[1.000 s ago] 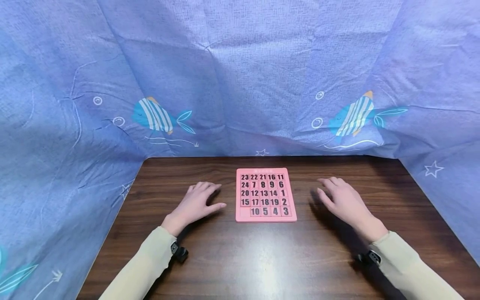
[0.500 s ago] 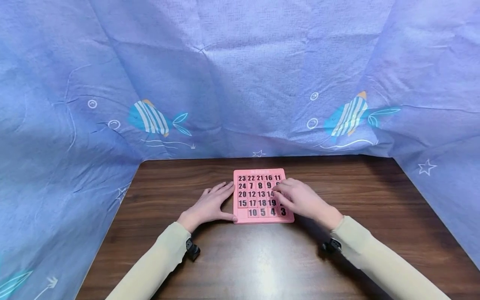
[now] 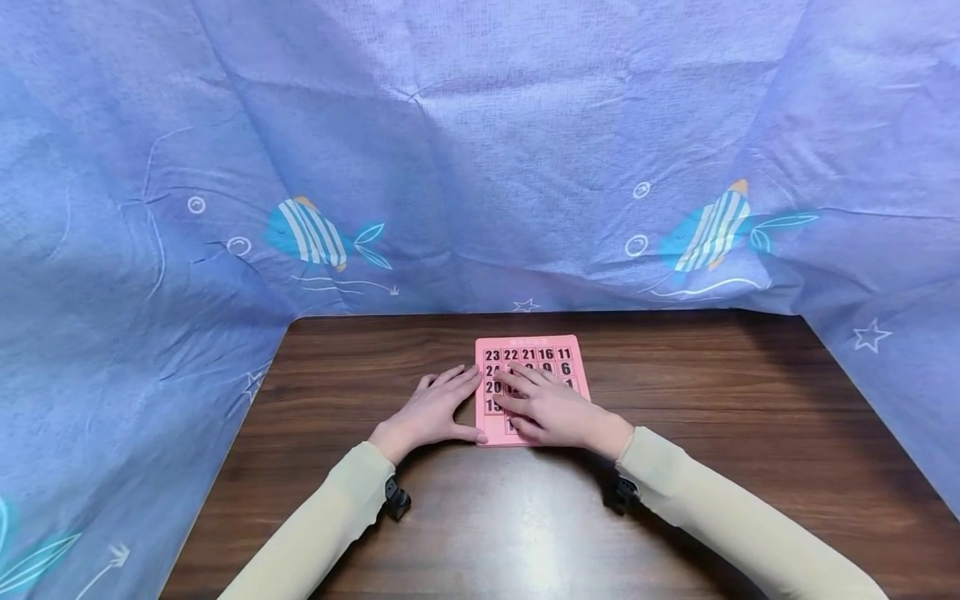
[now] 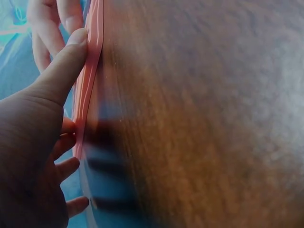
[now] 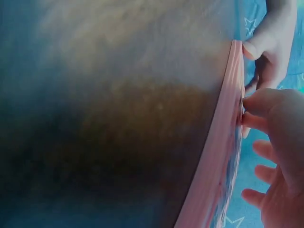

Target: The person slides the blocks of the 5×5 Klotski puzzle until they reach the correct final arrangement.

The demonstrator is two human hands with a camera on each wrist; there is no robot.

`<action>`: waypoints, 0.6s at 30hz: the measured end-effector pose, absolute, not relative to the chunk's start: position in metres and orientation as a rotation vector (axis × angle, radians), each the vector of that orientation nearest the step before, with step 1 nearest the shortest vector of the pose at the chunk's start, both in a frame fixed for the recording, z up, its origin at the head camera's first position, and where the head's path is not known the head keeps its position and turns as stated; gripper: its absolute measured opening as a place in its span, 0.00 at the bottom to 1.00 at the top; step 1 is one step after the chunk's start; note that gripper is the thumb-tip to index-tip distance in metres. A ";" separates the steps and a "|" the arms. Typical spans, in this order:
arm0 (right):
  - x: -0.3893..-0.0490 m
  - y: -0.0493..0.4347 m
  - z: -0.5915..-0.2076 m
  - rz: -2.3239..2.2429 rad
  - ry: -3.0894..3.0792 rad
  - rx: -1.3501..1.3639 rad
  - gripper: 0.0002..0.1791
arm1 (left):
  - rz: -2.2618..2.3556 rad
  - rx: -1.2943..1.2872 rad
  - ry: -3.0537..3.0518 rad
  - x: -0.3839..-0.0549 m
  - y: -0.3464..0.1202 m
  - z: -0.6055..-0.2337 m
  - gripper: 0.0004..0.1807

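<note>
A pink sliding number puzzle (image 3: 528,342) with black-numbered square tiles lies flat on the table. At its left side my left hand (image 3: 429,415) has thumb and fingers spread: the thumb touches the lower left corner, the fingertips the left edge higher up. In the left wrist view that thumb (image 4: 66,61) rests on the puzzle's edge (image 4: 90,71). My right hand (image 3: 561,412) lies over the tiles, fingers stretched leftward, covering much of the middle and lower rows. The right wrist view shows its thumb and index fingertips at the tile surface, above the puzzle's side (image 5: 213,152).
The dark wooden table (image 3: 720,400) extends around the puzzle. A blue cloth (image 3: 510,167) with fish and stars hangs behind and at both sides. Small black cameras sit on the left wrist (image 3: 397,498) and right wrist (image 3: 622,493).
Both hands have come inward from the table's sides. The left now touches the puzzle's left edge; the right has travelled left across the tiles.
</note>
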State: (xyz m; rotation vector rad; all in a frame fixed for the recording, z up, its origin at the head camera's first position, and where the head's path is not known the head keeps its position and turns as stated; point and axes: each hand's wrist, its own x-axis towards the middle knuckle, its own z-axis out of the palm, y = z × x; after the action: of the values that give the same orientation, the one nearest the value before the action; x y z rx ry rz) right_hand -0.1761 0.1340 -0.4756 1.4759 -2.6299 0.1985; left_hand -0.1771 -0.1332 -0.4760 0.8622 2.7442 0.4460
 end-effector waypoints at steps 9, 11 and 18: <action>-0.166 0.140 -0.471 0.244 -2.568 1.603 0.23 | 0.403 0.884 2.783 -0.178 -0.134 -0.477 0.59; -0.170 0.138 -0.471 0.276 -2.534 1.607 0.21 | 0.406 0.894 2.788 -0.179 -0.135 -0.477 0.59; -0.191 0.131 -0.474 0.217 -2.651 1.416 0.23 | 0.436 0.901 2.768 -0.179 -0.135 -0.478 0.59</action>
State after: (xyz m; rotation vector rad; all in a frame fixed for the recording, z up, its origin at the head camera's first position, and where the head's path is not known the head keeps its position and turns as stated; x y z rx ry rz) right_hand -0.1910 0.1312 -0.4738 1.4156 -2.6509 0.2170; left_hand -0.1789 -0.1345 -0.4776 0.9013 2.7679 0.4356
